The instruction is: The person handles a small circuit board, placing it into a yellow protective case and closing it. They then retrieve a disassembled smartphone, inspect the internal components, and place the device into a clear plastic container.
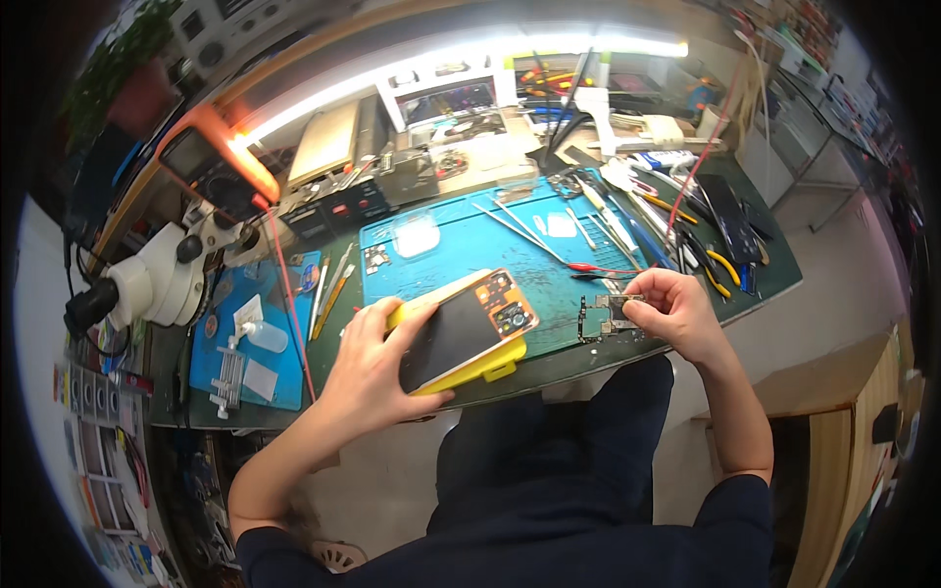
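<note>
One cluttered room is surrounding the bench: a pale floor (392, 495) is showing beside the person's legs, and a brown box (814, 374) is standing to the right. A bright light strip (627, 46) is running behind the dark green workbench (760, 294), and a blue mat (456, 257) is covering its middle. A white microscope (157, 279) and an orange multimeter (221, 165) are standing at the left, while yellow-handled pliers (723, 267) and other tools are crowding the right.

Near the front edge, the left hand (374, 365) is gripping a phone body (446, 338), apparently opened, with a yellow holder (495, 363) beneath it. Whether these are resting on the bench, I cannot tell. A loosening or one-sided grip could be letting the phone slip off the holder or toward the lap.

The right hand (678, 316) is pinching a circuit board (598, 318) between thumb and fingers, to the right of the phone. That hold is leaving the far end free; too hard a squeeze could be damaging components, too light a one dropping it. A red clip (582, 268) is lying just behind; a careless bump could be scratching the board.
</note>
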The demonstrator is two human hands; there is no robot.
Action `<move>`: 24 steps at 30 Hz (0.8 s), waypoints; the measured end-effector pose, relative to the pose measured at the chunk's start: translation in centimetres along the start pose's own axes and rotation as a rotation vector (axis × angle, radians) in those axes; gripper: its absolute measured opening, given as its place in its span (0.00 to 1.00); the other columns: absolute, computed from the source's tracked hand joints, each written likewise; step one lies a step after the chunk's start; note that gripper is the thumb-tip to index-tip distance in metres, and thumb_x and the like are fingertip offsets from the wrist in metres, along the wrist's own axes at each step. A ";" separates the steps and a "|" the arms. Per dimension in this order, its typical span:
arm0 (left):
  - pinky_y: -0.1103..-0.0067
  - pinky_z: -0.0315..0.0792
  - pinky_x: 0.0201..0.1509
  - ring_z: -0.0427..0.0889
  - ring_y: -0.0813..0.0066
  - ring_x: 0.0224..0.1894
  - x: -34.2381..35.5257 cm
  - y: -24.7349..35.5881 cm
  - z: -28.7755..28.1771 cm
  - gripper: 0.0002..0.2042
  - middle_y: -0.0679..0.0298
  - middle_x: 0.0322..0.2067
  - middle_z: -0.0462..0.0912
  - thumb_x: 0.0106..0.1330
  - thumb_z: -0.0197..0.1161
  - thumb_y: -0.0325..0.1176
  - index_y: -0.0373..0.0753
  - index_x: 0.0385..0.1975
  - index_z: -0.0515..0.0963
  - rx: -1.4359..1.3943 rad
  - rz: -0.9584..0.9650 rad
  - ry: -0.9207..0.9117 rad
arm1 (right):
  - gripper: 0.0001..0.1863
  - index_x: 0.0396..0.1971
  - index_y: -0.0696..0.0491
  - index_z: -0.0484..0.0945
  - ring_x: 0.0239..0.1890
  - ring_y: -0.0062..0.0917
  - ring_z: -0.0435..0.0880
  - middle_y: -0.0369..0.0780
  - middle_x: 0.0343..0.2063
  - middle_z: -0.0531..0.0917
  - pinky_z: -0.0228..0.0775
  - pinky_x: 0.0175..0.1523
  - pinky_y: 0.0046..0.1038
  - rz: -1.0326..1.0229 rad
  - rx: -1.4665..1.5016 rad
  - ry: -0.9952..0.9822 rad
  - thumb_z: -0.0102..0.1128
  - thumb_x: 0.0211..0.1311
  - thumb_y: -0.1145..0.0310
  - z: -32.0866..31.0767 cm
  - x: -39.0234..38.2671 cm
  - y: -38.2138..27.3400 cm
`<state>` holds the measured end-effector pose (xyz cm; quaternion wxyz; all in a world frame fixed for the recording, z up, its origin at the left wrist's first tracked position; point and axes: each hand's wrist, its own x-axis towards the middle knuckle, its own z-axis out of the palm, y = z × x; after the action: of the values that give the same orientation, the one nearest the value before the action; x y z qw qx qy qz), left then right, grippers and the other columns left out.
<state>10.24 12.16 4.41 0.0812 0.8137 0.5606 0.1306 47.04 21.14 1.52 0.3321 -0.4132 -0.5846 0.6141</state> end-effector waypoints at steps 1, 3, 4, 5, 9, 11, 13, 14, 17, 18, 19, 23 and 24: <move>0.61 0.63 0.66 0.66 0.47 0.60 1.1 0.4 0.8 0.47 0.48 0.58 0.65 0.43 0.79 0.45 0.47 0.68 0.63 0.000 -0.013 -0.027 | 0.10 0.39 0.60 0.78 0.28 0.07 0.77 0.30 0.29 0.81 0.68 0.34 0.11 -0.017 0.008 0.050 0.67 0.62 0.72 -0.4 -0.8 0.5; 0.61 0.63 0.66 0.66 0.46 0.61 2.3 0.3 1.8 0.47 0.47 0.58 0.65 0.44 0.79 0.46 0.47 0.68 0.63 -0.009 0.016 -0.058 | 0.09 0.39 0.60 0.79 0.28 0.07 0.76 0.30 0.29 0.81 0.68 0.33 0.11 -0.016 0.029 0.072 0.67 0.62 0.73 -1.3 -2.1 1.0; 0.60 0.63 0.66 0.66 0.46 0.61 2.8 0.4 2.2 0.47 0.47 0.58 0.65 0.44 0.79 0.46 0.48 0.68 0.62 -0.016 0.029 -0.078 | 0.09 0.39 0.60 0.79 0.28 0.07 0.76 0.30 0.28 0.81 0.68 0.33 0.11 -0.010 0.041 0.082 0.67 0.62 0.73 -1.7 -2.8 1.3; 0.61 0.64 0.66 0.65 0.47 0.63 3.1 0.7 1.9 0.47 0.47 0.60 0.64 0.46 0.78 0.46 0.46 0.69 0.62 -0.024 0.007 -0.125 | 0.08 0.38 0.59 0.79 0.28 0.06 0.76 0.30 0.28 0.81 0.68 0.33 0.11 -0.009 0.074 0.094 0.67 0.61 0.73 -1.9 -3.2 1.6; 0.66 0.65 0.68 0.65 0.51 0.66 4.0 1.0 -0.1 0.44 0.49 0.64 0.61 0.51 0.77 0.44 0.39 0.68 0.62 -0.199 -0.063 -0.272 | 0.08 0.38 0.60 0.79 0.28 0.07 0.76 0.30 0.29 0.81 0.68 0.33 0.11 -0.015 0.103 0.093 0.66 0.61 0.74 -2.2 -3.3 2.7; 0.66 0.65 0.67 0.67 0.52 0.65 4.9 0.6 -0.6 0.40 0.50 0.63 0.63 0.53 0.74 0.41 0.34 0.65 0.64 -0.213 0.037 -0.290 | 0.08 0.38 0.60 0.79 0.29 0.07 0.77 0.31 0.29 0.81 0.69 0.34 0.11 -0.004 0.100 0.065 0.66 0.62 0.74 -2.3 -3.1 2.9; 0.67 0.66 0.67 0.69 0.54 0.64 5.9 0.4 -1.1 0.35 0.51 0.61 0.67 0.55 0.72 0.39 0.33 0.63 0.67 -0.207 0.087 -0.331 | 0.08 0.39 0.60 0.79 0.30 0.07 0.77 0.31 0.30 0.81 0.69 0.35 0.11 0.000 0.112 0.068 0.66 0.62 0.75 -2.1 -2.8 2.6; 0.69 0.66 0.66 0.72 0.56 0.62 5.9 0.6 -1.9 0.33 0.51 0.59 0.71 0.57 0.70 0.38 0.33 0.62 0.68 -0.157 0.099 -0.327 | 0.08 0.39 0.60 0.79 0.31 0.08 0.78 0.31 0.31 0.82 0.70 0.36 0.12 -0.007 0.118 0.054 0.66 0.62 0.75 -1.7 -2.5 2.4; 0.68 0.68 0.65 0.75 0.57 0.59 6.4 -0.4 -3.4 0.25 0.51 0.55 0.77 0.64 0.63 0.33 0.34 0.60 0.70 -0.206 0.144 -0.339 | 0.08 0.39 0.59 0.78 0.32 0.08 0.78 0.31 0.32 0.82 0.70 0.37 0.12 -0.008 0.140 0.007 0.65 0.62 0.75 -0.9 -2.1 2.0; 0.69 0.70 0.61 0.77 0.57 0.56 6.8 -0.7 -3.7 0.22 0.51 0.53 0.78 0.67 0.61 0.33 0.34 0.60 0.71 -0.244 0.110 -0.372 | 0.08 0.39 0.59 0.78 0.32 0.08 0.78 0.31 0.32 0.82 0.70 0.37 0.12 -0.012 0.144 0.001 0.65 0.62 0.75 -0.6 -1.9 1.9; 0.70 0.71 0.59 0.79 0.58 0.54 7.8 -0.6 -4.5 0.22 0.51 0.52 0.79 0.68 0.60 0.35 0.34 0.60 0.71 -0.263 0.084 -0.412 | 0.08 0.39 0.59 0.78 0.32 0.08 0.78 0.31 0.32 0.82 0.70 0.37 0.12 -0.012 0.138 -0.001 0.65 0.62 0.75 -0.5 -2.0 1.8; 0.78 0.73 0.50 0.79 0.73 0.42 9.2 -3.5 -5.2 0.26 0.59 0.41 0.83 0.73 0.55 0.50 0.36 0.61 0.73 -0.357 -0.038 -0.435 | 0.08 0.40 0.60 0.78 0.33 0.09 0.79 0.31 0.32 0.82 0.71 0.38 0.13 -0.019 0.120 -0.013 0.65 0.63 0.75 1.9 -0.2 2.2; 0.79 0.72 0.49 0.77 0.77 0.42 9.3 -4.3 -5.1 0.26 0.62 0.40 0.83 0.74 0.55 0.51 0.36 0.61 0.73 -0.466 -0.017 -0.398 | 0.08 0.40 0.60 0.78 0.32 0.09 0.79 0.31 0.32 0.82 0.72 0.38 0.13 -0.028 0.112 -0.002 0.65 0.63 0.75 2.7 0.3 2.1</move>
<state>7.99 22.27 9.23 0.3748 0.7780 0.4955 0.0929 44.68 20.02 -0.67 0.3626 -0.3854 -0.5554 0.6416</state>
